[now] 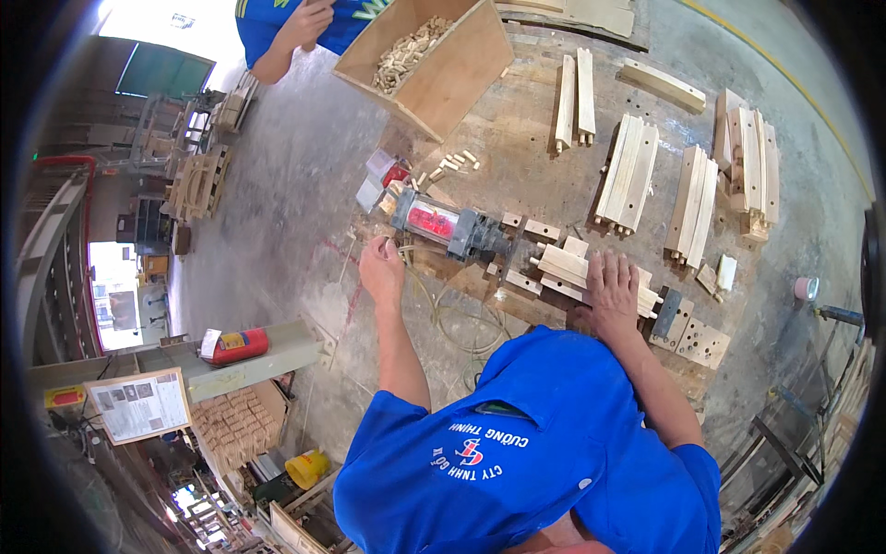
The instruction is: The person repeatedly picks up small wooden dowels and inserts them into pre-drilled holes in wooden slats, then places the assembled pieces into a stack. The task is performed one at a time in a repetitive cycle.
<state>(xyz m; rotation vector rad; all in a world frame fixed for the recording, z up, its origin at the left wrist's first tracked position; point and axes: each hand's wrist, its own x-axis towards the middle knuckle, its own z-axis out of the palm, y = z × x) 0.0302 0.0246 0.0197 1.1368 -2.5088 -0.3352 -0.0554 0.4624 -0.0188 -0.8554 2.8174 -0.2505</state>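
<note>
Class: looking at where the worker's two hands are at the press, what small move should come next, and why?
Probably lift the right hand off the wood pieces: it lies flat on them right in front of the press, while the left hand is at the press's rear end.

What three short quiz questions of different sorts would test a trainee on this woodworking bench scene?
1. True or false: the right hand lies flat on the stacked pale wooden pieces.
2. The large tilted plywood box holds: A short wooden dowels, B screws, C paint cans?
3. What lies nearest the left hand?

Key: 1 true. 2 A. 3 The grey pneumatic cylinder with a red middle.
</note>
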